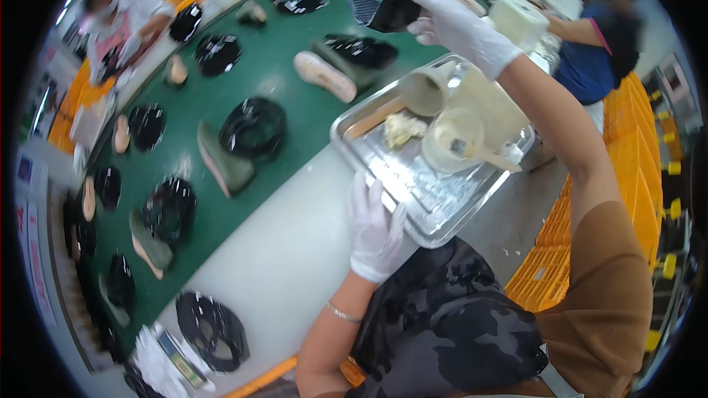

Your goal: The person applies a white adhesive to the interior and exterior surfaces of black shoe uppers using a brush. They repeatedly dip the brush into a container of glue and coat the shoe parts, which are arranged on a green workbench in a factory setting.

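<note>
Gloved in white, my right hand [463,26] is stretched far forward and pinches a black shoe upper [394,9] with a grey mesh side. My left hand [375,227], also gloved, rests with its fingers apart against the near-left rim of a metal tray [435,210]. In the tray are a white tub [448,149] with a brush [493,156] lying across it, a beige cup [424,93] on its side and a crumpled pale lump [403,130]. Beyond the tray, a shoe last [324,76] with a pale sole lies beside another black upper [363,50].
A green conveyor belt [173,158] carries several glossy black uppers and green lasts. On the white ledge [284,228] lie a black upper [212,332] and white gloves [158,365]. Co-workers stand at far left [122,26] and right [601,44]. Orange crates [549,250] stand at my right.
</note>
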The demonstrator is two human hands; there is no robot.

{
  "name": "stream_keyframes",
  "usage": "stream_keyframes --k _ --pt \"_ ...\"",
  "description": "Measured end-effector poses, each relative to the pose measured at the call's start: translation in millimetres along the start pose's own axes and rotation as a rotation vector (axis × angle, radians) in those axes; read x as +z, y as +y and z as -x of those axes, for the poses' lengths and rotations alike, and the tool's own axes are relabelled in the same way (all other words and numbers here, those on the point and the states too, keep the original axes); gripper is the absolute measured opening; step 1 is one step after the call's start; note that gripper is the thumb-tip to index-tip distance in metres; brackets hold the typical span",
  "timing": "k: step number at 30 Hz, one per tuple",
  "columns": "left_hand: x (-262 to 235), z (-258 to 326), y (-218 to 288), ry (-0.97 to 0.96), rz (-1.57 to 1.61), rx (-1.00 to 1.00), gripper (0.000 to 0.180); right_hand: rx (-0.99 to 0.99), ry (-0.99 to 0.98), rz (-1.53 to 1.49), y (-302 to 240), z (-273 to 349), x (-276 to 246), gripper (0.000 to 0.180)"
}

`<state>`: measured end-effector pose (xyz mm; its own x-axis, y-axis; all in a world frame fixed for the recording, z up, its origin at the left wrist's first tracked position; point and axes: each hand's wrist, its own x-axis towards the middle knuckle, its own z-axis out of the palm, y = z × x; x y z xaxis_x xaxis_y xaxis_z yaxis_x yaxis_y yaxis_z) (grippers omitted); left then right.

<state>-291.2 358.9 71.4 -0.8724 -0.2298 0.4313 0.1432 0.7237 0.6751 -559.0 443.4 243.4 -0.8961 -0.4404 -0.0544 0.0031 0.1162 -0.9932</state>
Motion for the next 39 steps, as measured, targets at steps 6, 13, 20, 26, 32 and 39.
stream_keyframes --k 6,13,20,26,32,39 --pt "-8 -3 7 -0.092 -0.042 -0.034 0.053 -0.073 0.199 0.564 24 -117 -89 0.046" --pt "-4 -11 11 -0.181 -0.083 -0.111 0.055 -0.029 0.266 1.389 75 -190 -159 0.042" --pt "-2 -17 14 -0.236 -0.149 -0.154 0.059 -0.003 0.202 1.558 107 -252 -185 0.032" --pt "2 -20 12 -0.177 -0.218 -0.109 0.058 0.010 0.224 1.449 134 -277 -185 0.036" --pt "1 -20 17 -0.253 -0.244 -0.135 0.060 -0.133 0.147 1.347 124 -261 -185 0.042" --pt "2 -14 12 -0.133 -0.118 -0.132 0.054 -0.341 0.356 0.576 93 -164 -223 0.024"
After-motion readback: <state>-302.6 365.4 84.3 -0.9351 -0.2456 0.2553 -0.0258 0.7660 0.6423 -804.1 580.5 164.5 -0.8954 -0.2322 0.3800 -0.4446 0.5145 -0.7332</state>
